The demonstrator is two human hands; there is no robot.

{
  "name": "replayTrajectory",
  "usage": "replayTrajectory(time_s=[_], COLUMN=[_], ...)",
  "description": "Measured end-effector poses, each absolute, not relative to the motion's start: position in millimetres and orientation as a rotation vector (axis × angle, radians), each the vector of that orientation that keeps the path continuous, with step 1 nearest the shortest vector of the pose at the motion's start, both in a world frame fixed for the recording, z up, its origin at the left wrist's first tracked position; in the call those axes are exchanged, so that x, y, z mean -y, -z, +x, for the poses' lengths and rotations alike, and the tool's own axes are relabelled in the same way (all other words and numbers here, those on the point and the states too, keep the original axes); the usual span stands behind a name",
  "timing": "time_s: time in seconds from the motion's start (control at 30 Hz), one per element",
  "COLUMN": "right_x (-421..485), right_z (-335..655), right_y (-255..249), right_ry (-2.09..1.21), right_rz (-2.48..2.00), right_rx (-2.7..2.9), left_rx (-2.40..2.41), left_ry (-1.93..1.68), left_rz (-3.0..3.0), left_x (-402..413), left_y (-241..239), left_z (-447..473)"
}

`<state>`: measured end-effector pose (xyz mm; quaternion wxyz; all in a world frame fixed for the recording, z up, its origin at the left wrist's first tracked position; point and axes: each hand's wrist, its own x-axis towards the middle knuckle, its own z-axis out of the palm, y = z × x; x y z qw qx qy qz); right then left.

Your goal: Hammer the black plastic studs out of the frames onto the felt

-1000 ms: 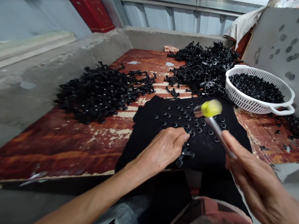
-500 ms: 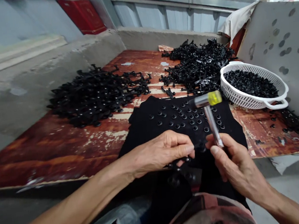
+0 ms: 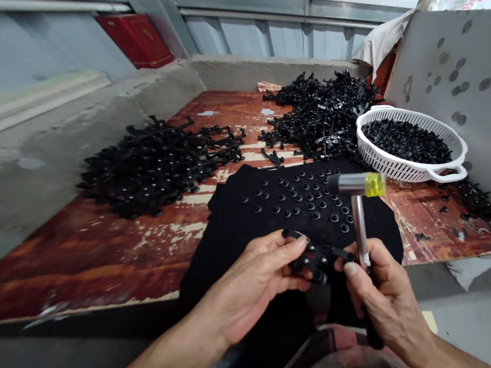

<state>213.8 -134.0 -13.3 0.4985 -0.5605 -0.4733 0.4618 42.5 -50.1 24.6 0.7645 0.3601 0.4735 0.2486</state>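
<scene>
My left hand [image 3: 258, 278] pinches a black plastic cross-shaped part [image 3: 317, 256] just above the near edge of a black cloth [image 3: 240, 219]. My right hand [image 3: 380, 292] grips the metal handle of a small hammer [image 3: 357, 196], whose yellow-tipped head stands upright. That hand's thumb and forefinger also touch the right end of the same part. Several small black round caps [image 3: 303, 198] lie scattered on the cloth beyond the hands.
A worn red wooden board [image 3: 104, 249] carries a pile of black parts [image 3: 156, 161] at the left and another pile [image 3: 320, 110] at the back. A white plastic basket [image 3: 413, 165] of black caps sits right, beside a grey panel [image 3: 457, 88].
My left hand lifted the black part off the cloth and drew it nearer. My right hand lowered the hammer, turned it upright, and its fingers came onto the part.
</scene>
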Motion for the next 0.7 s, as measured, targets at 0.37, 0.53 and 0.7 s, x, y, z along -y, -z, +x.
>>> replayTrajectory(time_s=[0.37,0.53,0.7], right_x=[140,133,133], right_z=[214,211,215], right_y=[7,10,15], right_ry=[-1.187,-1.258,-1.385], right_rz=[-1.347,-1.335,-1.29], right_rx=[1.306,1.123,0.954], left_rx=[-1.027,-1.009,-1.103], left_ry=[-0.519,-0.371,-0.376], left_rz=[0.925,1.253,1.542], left_x=[48,51,28], left_y=[-22,-28,-39], left_z=[49,50,46])
